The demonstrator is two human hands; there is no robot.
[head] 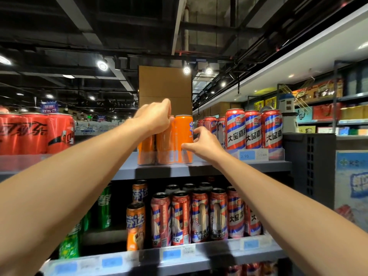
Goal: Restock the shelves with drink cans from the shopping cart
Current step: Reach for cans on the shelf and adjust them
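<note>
Three tall orange drink cans stand close together at the front of the top shelf (219,168). My left hand (155,120) reaches over from the left and grips the top of the middle orange can (165,148); the left orange can (146,150) shows below my wrist. My right hand (203,144) is at the right orange can (184,136), with its thumb on the can's front and its curled index finger on the can's right side. The shopping cart is out of view.
Red cola cans (35,134) fill the top shelf to the left, and striped red, white and blue cans (253,130) stand to the right. A brown cardboard box (165,86) rises behind the orange cans. The lower shelf (139,259) holds striped, orange and green cans (104,206).
</note>
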